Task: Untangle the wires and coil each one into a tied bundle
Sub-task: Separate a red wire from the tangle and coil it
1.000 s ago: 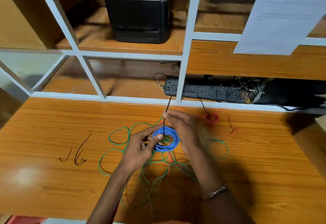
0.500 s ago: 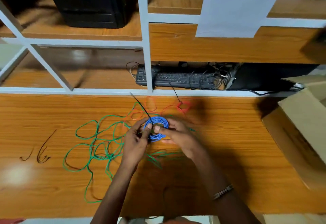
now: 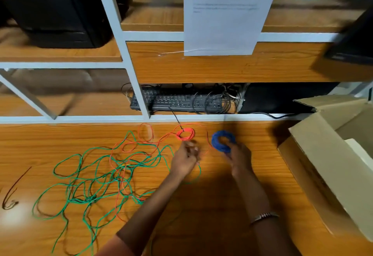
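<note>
The right hand (image 3: 239,156) grips the blue coil (image 3: 223,141), fingers curled round its near edge, holding it just right of the red coil (image 3: 185,134) and over the wooden table (image 3: 222,205). The red coil lies flat on the table near the back edge, with a thin black tie (image 3: 175,118) running up from it toward the keyboard (image 3: 177,102) on the low shelf behind. The left hand (image 3: 184,160) sits just in front of the red coil (its fingertips are too blurred to tell whether they pinch anything or are merely bent). From the red coil a loose red wire (image 3: 125,146) trails off to the left and mixes with the green wire (image 3: 80,177), which sprawls in tangled loops well to the left of the red coil and nearer the person. Far right of the red coil stands an open cardboard box (image 3: 323,155). A sheet of paper (image 3: 226,13) hangs from the shelf above it.
</note>
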{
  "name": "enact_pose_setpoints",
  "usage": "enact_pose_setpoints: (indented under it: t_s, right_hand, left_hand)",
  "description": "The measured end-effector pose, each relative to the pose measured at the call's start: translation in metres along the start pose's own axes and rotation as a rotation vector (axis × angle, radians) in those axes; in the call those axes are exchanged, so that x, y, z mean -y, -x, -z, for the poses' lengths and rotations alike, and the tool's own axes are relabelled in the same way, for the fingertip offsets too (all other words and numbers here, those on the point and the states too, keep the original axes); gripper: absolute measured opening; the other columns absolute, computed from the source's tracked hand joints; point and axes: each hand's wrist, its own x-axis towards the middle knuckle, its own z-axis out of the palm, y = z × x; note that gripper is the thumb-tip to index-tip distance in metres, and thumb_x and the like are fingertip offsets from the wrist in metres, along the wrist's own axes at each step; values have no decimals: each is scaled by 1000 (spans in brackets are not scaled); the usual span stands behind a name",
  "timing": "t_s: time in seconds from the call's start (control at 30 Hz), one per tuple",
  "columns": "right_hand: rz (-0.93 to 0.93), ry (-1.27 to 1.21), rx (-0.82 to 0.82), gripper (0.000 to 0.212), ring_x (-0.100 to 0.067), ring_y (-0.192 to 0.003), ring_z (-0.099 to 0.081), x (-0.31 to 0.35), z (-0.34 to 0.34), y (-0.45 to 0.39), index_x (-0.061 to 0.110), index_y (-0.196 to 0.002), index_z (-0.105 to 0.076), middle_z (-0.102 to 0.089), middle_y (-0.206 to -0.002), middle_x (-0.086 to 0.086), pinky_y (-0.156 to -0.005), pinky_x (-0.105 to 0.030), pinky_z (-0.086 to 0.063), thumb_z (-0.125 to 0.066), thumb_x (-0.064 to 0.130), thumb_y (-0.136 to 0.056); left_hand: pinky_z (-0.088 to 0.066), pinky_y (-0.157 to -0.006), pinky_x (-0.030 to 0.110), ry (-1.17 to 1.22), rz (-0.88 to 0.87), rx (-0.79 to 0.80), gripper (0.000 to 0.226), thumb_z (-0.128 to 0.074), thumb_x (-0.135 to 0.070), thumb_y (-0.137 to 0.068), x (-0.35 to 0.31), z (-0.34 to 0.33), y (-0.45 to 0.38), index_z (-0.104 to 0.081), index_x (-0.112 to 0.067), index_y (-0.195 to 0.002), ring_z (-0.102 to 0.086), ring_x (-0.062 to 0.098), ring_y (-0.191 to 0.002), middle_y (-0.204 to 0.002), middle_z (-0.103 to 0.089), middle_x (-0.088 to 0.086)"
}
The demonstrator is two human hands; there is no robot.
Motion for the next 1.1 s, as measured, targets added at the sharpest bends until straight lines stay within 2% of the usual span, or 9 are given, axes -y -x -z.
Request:
enact_pose_setpoints:
  t_s: [0.13,0.23,0.37,0.5,0.63,0.77,0.87,0.97,1.1]
  right_hand:
    - [-19,-41,-90,41,-23,-104,-68,16,22,-33,6,-125,-64,-68,-115,-11,-68,-27,-58,-80,17,-88]
    - [-28,67,-160,35,-17,-79,-66,12,33,-61,8,-119,-67,-71,-106,-10,-50,-23,-49,-79,20,-88]
    - [-60,160,-154,34,-13,-54,-48,0,39,-81,8,-110,-70,-66,-81,-8,-37,-23,-34,-84,23,-83]
    - [-55,232,-155,31,-10,-60,-50,-15,25,-91,10,-112,-72,-71,-96,-9,-47,-25,-37,-79,26,-87]
    - [-2,281,-86,19,-11,-57,-50,-21,-8,-94,9,-101,-71,-66,-87,-11,-46,-21,-39,-75,25,-93]
    - [42,288,-78,25,-28,-67,-67,-25,-44,-96,11,-70,-67,-73,-85,-19,-72,-48,-64,-84,24,-85]
    - [41,323,-30,22,-30,-78,-69,-30,-60,-100,-2,-95,-75,-71,-86,-14,-83,-53,-62,-80,19,-90]
    - [95,432,-41,26,-33,-85,-73,-35,-67,-101,6,-102,-77,-74,-86,-10,-80,-54,-62,-76,29,-91]
    - [286,578,-31,34,-24,-84,-72,-27,-78,-60,17,-106,-72,-78,-98,-5,-70,-36,-57,-74,42,-83]
  left_hand:
    - [-57,-84,41,-436,-144,73,38,-71,-42,-87,-14,-34,-16,-57,-25,-118,-70,29,-100,-111,-70,5]
    - [-53,-85,43,-770,-149,104,45,-66,-40,-94,-12,-49,-26,-51,-18,-131,-66,36,-106,-130,-53,10]
    - [-56,-78,46,-916,-196,96,33,-54,-36,-101,-2,-46,-25,-54,-17,-128,-68,39,-100,-131,-48,12]
    - [-54,-81,47,-680,-353,-138,22,-52,-27,-104,-12,-25,-18,-56,-15,-122,-65,35,-93,-119,-56,10]
    - [-55,-77,50,-220,-372,-409,11,-50,-38,-109,-28,13,-17,-51,-29,-102,-64,28,-81,-92,-65,1]
    - [-62,-73,49,64,-318,-557,16,-51,-46,-108,-46,60,-14,-47,-33,-100,-72,37,-81,-97,-68,10]
    - [-58,-66,33,189,-369,-695,13,-51,-31,-110,-62,91,-4,-47,-23,-100,-71,30,-70,-92,-68,19]
    - [-56,-65,28,304,-401,-677,9,-54,-23,-109,-71,118,13,-51,-17,-104,-63,30,-71,-91,-62,35]
    - [-54,-67,33,342,-384,-582,6,-62,-15,-105,-83,134,41,-58,-11,-103,-62,25,-72,-82,-63,16]
